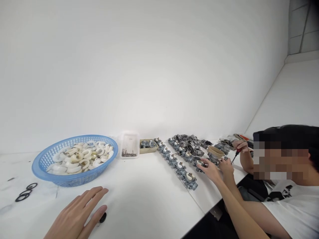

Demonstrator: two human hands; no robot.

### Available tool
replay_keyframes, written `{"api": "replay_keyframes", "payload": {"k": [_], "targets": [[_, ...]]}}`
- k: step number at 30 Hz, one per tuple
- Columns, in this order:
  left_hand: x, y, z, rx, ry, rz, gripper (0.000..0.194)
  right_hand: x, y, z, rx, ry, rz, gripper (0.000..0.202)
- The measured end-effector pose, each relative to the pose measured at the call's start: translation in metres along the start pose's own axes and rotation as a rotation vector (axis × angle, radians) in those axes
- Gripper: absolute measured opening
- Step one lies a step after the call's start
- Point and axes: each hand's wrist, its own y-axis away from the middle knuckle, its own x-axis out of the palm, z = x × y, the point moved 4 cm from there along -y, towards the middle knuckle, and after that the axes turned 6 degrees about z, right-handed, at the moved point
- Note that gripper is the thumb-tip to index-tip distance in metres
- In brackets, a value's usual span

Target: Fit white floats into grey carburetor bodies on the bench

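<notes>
My left hand (79, 210) lies over the white table with its fingers stretched out, holding nothing. Close by its thumb is a small black ring (103, 217). My right hand (210, 170) reaches across to the rows of metal carburetors, its thumb and fingers closing on one carburetor (199, 165) fitted with a white float. Part of that carburetor is hidden by the fingers. Nearer to me stands the front carburetor (189, 181) of the neighbouring row, also with a white float.
A blue basket (37, 169) of white floats stands at the left, near black rubber rings (23, 197). Behind are a clear tray (129, 141) of pins and a carton (149, 150). At right, a co-worker's hands (226, 165) work with a red screwdriver (237, 152).
</notes>
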Motion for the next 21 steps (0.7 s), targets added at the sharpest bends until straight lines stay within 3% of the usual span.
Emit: {"api": "replay_keyframes", "payload": {"k": [5, 12, 17, 21], "targets": [[0.001, -0.001, 0.003, -0.006, 0.029, -0.021, 0.042, 0.028, -0.004, -0.025, 0.023, -0.084, 0.008, 0.04], [0.012, 0.009, 0.006, -0.007, 0.127, 0.068, 0.042, 0.043, -0.02, -0.042, 0.074, -0.115, 0.026, 0.056], [0.012, 0.005, 0.002, -0.016, 0.055, 0.127, 0.048, 0.042, -0.017, -0.035, 0.104, -0.1, 0.048, 0.071], [0.006, -0.003, -0.001, -0.037, 0.051, 0.208, 0.048, 0.03, -0.019, -0.01, 0.094, -0.094, -0.033, 0.081]]}}
